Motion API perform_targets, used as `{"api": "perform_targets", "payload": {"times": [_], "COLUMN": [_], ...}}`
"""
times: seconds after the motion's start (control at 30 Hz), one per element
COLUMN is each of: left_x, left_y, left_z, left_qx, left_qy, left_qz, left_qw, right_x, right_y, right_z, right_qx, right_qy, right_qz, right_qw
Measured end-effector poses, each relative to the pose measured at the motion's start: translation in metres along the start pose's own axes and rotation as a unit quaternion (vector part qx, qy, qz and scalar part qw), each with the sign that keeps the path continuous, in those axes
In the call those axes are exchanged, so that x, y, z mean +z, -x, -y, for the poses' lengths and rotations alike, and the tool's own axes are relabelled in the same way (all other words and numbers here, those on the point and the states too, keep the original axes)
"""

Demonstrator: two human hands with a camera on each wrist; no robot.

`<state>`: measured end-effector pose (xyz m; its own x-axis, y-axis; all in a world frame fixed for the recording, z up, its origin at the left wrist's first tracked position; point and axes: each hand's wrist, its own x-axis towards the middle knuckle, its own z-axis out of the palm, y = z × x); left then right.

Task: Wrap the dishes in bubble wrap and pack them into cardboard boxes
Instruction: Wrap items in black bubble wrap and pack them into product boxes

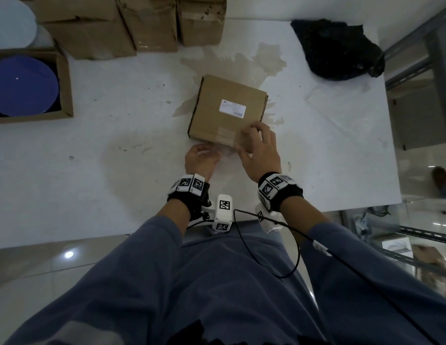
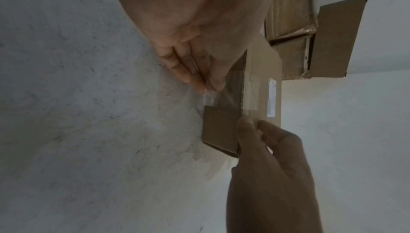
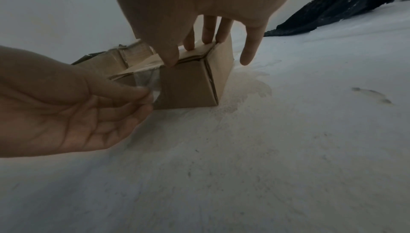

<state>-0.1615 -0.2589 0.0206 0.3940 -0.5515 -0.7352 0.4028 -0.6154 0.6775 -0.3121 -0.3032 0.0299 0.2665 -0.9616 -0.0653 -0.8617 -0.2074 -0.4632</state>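
Note:
A small closed cardboard box point(image 1: 226, 110) with a white label stands mid-table. A strip of clear tape point(image 1: 223, 138) runs over its lid and down the near side. My left hand point(image 1: 214, 150) pinches the tape's loose end just in front of the box; the left wrist view shows the tape point(image 2: 213, 96) held between thumb and fingers point(image 2: 195, 77). My right hand point(image 1: 244, 139) rests with straight fingers on the lid's near right corner. In the right wrist view, its fingers point(image 3: 208, 38) press the lid of the box point(image 3: 188, 85), thumb on the front edge. The box's contents are hidden.
An open cardboard box point(image 1: 65, 80) at the left holds blue plates point(image 1: 25, 85). A pale plate point(image 1: 12, 21) lies behind it. Several closed boxes point(image 1: 132, 23) line the back. A black bag point(image 1: 341, 48) and a clear sheet point(image 1: 346, 108) lie at the right, near the table edge.

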Motion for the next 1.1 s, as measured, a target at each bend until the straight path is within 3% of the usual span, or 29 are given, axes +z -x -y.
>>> {"api": "perform_targets", "payload": {"times": [0.27,0.4,0.47,0.53,0.6,0.7,0.77,0.87,1.1], "left_x": [0.005,0.0,-0.006,-0.012,-0.016,-0.017,-0.015,-0.016,-0.01], "left_y": [-0.022,-0.015,-0.014,-0.016,-0.02,-0.037,-0.05,-0.061,-0.054], "left_z": [0.007,-0.009,-0.015,-0.02,-0.031,-0.051,-0.059,-0.057,-0.045], "left_qx": [0.005,0.03,0.087,0.219,0.367,0.472,0.475,0.458,0.43], "left_qy": [-0.007,-0.108,-0.182,-0.275,-0.378,-0.515,-0.569,-0.605,-0.61], "left_qz": [-0.034,-0.056,-0.08,-0.139,-0.141,0.015,0.094,0.121,0.076], "left_qw": [0.999,0.992,0.976,0.926,0.838,0.715,0.665,0.64,0.661], "right_x": [0.003,0.003,0.002,0.002,0.004,0.012,0.019,0.026,0.031], "right_y": [0.002,0.002,0.001,-0.002,-0.008,-0.016,-0.02,-0.02,-0.023], "right_z": [0.001,0.004,0.007,0.01,0.015,0.02,0.019,0.018,0.018], "right_qx": [0.012,0.024,0.03,0.041,0.054,0.062,0.061,0.063,0.063], "right_qy": [-0.007,-0.008,-0.008,0.004,0.024,0.056,0.066,0.078,0.111], "right_qz": [-0.005,-0.01,-0.008,-0.006,-0.008,-0.026,-0.046,-0.054,-0.048], "right_qw": [1.0,1.0,0.999,0.999,0.998,0.996,0.995,0.994,0.991]}}
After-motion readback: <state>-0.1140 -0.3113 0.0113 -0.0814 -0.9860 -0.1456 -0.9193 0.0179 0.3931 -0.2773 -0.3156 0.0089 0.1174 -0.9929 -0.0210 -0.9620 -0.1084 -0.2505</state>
